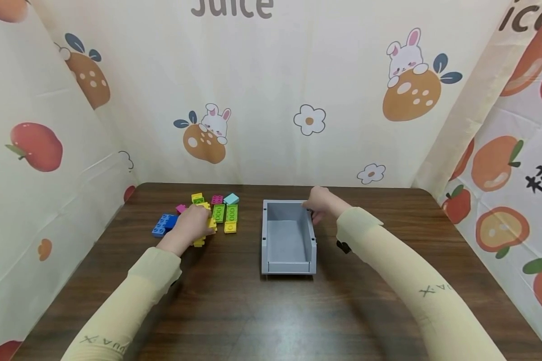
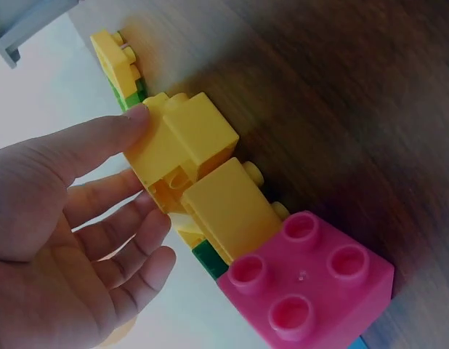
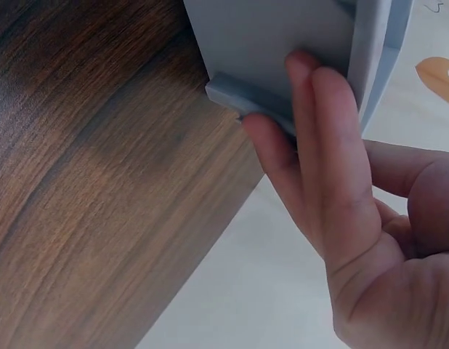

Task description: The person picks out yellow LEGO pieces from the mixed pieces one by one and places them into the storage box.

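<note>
My left hand (image 1: pixel 190 228) is over a cluster of toy building bricks at the left of the table. In the left wrist view its thumb and fingers pinch a yellow building brick (image 2: pixel 203 134). Beside that one lie another yellow brick (image 2: pixel 235 207) and a pink brick (image 2: pixel 312 273) with round studs. My right hand (image 1: pixel 323 201) grips the back right corner of a grey open bin (image 1: pixel 289 268). In the right wrist view, fingers (image 3: pixel 330 138) lie along the bin's outer side wall (image 3: pixel 268 43), with the thumb partly hidden behind them.
Blue bricks (image 1: pixel 160 225) lie left of the left hand. Green bricks (image 1: pixel 219 213), a magenta brick (image 1: pixel 217 199) and a light blue brick (image 1: pixel 231 199) lie to its right and behind. The brown wooden table (image 1: pixel 253 316) ends at a printed curtain (image 1: pixel 271 150).
</note>
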Action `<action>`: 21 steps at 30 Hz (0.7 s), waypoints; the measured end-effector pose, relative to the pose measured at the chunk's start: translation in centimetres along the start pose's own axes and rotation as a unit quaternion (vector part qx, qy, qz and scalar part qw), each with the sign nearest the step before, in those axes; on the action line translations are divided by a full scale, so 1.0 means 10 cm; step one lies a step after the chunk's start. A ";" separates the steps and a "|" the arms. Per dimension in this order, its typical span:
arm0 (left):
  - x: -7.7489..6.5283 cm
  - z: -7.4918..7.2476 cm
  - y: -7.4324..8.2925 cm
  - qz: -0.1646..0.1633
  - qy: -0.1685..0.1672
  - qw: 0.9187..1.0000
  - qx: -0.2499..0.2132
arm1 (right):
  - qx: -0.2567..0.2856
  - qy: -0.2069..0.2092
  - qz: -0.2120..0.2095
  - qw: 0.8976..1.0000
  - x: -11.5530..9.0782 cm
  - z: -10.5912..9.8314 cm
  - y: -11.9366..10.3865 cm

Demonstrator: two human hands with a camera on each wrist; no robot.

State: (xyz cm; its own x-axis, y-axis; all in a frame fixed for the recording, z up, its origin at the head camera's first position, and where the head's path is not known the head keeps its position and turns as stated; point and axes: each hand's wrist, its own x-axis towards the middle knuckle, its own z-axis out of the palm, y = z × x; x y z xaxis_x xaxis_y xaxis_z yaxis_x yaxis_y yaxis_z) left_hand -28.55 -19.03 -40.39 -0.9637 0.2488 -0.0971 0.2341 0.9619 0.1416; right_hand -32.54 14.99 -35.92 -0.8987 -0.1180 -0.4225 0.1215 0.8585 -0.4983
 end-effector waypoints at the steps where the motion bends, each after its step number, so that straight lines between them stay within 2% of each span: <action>1: 0.00 0.00 0.00 -0.001 -0.003 1.000 -0.003 | 0.005 0.000 0.002 1.000 0.00 0.00 0.00; 6: 0.01 -0.03 -0.02 -0.004 -0.017 1.000 -0.014 | 0.025 -0.002 -0.005 1.000 0.01 0.01 0.04; 14: 0.01 -0.16 -0.02 -0.008 -0.034 0.999 -0.026 | 0.056 -0.003 -0.020 0.998 0.00 0.01 0.06; 21: 0.01 -0.26 0.08 0.019 -0.028 0.999 -0.021 | 0.060 -0.004 -0.005 0.998 0.02 0.02 0.08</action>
State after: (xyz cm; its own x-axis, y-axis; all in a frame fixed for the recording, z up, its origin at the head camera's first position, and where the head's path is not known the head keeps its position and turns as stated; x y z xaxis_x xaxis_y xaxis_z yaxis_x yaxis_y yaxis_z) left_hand -28.84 -18.55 -37.69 -0.9451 0.2929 -0.1448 0.2644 0.9460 0.1876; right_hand -32.54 15.53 -36.55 -0.8972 -0.1301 -0.4221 0.1623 0.7917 -0.5889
